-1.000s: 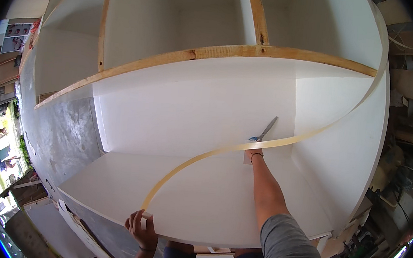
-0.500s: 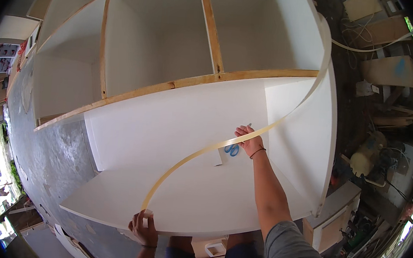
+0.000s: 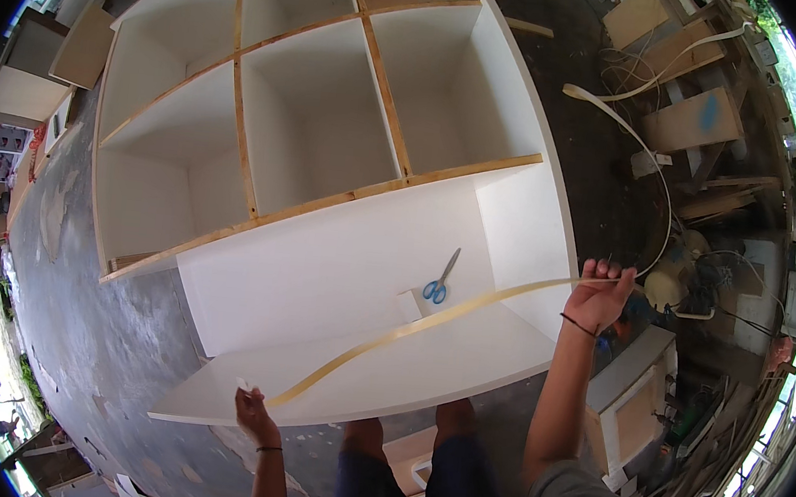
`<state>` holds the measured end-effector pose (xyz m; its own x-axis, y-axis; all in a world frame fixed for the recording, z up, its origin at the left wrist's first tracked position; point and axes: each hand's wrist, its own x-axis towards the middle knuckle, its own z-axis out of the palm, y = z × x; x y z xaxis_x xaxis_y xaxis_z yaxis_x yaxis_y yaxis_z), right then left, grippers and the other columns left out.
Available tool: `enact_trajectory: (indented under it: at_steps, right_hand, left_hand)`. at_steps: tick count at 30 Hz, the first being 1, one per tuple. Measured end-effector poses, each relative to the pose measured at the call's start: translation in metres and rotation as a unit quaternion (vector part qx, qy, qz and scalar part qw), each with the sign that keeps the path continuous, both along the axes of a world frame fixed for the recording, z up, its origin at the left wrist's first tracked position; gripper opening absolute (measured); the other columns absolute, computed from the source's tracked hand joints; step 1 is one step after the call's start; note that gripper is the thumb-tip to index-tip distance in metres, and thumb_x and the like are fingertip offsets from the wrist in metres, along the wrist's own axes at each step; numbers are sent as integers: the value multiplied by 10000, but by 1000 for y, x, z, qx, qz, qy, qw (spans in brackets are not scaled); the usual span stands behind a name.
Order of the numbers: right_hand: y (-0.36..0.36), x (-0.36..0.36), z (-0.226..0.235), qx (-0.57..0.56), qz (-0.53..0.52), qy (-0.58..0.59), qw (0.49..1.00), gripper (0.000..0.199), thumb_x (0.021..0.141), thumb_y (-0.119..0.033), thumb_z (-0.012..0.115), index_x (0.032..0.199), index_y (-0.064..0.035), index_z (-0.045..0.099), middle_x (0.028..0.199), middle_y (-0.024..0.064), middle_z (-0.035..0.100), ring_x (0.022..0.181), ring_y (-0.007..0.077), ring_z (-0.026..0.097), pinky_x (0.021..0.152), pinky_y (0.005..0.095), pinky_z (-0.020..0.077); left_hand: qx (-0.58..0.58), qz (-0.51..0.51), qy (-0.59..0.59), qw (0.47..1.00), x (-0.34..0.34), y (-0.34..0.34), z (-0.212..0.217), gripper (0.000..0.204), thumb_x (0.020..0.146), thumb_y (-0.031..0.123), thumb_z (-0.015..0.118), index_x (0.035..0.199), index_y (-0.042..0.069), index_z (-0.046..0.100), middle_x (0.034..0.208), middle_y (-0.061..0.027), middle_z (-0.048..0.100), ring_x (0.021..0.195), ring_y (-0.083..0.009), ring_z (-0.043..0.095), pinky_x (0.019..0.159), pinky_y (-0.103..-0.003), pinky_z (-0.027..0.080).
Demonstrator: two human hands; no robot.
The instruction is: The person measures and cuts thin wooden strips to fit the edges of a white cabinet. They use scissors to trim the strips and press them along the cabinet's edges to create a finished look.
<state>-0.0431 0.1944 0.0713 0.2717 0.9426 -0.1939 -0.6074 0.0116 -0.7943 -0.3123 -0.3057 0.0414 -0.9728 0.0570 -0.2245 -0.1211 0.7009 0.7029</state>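
A long, cream-yellow edge banding strip (image 3: 419,325) arches across the white cabinet board between my hands. Near the board's front left corner, my left hand (image 3: 254,415) is closed in a pinch at the strip's near end, and a small white piece (image 3: 244,385) shows at its fingertips. Past the board's right edge, my right hand (image 3: 598,299) is raised, its fingers curled round the strip. Blue-handled scissors (image 3: 435,291) lie on the white surface beyond the strip, beside a small white offcut (image 3: 408,305).
The large white cabinet (image 3: 321,107) with wood-edged compartments fills the far side. More banding (image 3: 652,148) loops over the dark floor at right, near wood boards (image 3: 693,121) and a yellowish tank (image 3: 666,288). A low box (image 3: 632,381) stands by my right arm.
My right hand has moved right, off the board, and now grips the strip, which hangs straighter. The strip has come off the cabinet's right side. My left hand has shifted slightly left.
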Motion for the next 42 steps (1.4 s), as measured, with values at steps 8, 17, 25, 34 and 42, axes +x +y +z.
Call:
enact_trajectory:
  at_steps: [8,17,25,34,42]
  right_hand:
    - [-310,-71,-43,-389,631,-216,635,385,999,-401,455,1213,-96,548,1130,19,646,1038,126,606,766,294,494]
    - [-271,-127,58,118,722,-254,632,290,939,-208,600,1150,-10,604,1079,151,676,1033,305,648,882,384,505]
    - [-34,-112,59,306,428,-510,680,305,907,-177,628,1143,12,592,1107,192,642,1050,352,604,888,407,506]
    - [-86,-126,58,15,597,-35,801,474,963,-284,609,1288,42,501,1015,77,639,942,134,599,822,284,516]
    - [-9,-122,29,-51,400,-111,908,286,879,-78,659,1133,18,570,840,40,629,737,88,564,689,236,483]
  left_hand:
    - [-8,-95,278,956,-147,20,153,464,974,291,572,1273,-62,536,1066,-142,614,866,-215,583,770,-347,493]
    - [-33,-535,233,812,-113,165,221,442,691,98,823,1102,35,674,815,-101,588,697,-237,603,594,-326,498]
    - [76,-502,157,847,-51,213,192,410,691,69,828,1073,21,688,765,-98,630,621,-220,604,554,-313,488]
    - [65,-543,119,829,-9,316,144,410,733,93,800,1120,48,671,762,-82,604,627,-234,596,558,-334,494]
    - [118,-580,68,803,7,392,95,406,797,112,767,1172,30,633,835,-98,645,616,-201,622,566,-303,497]
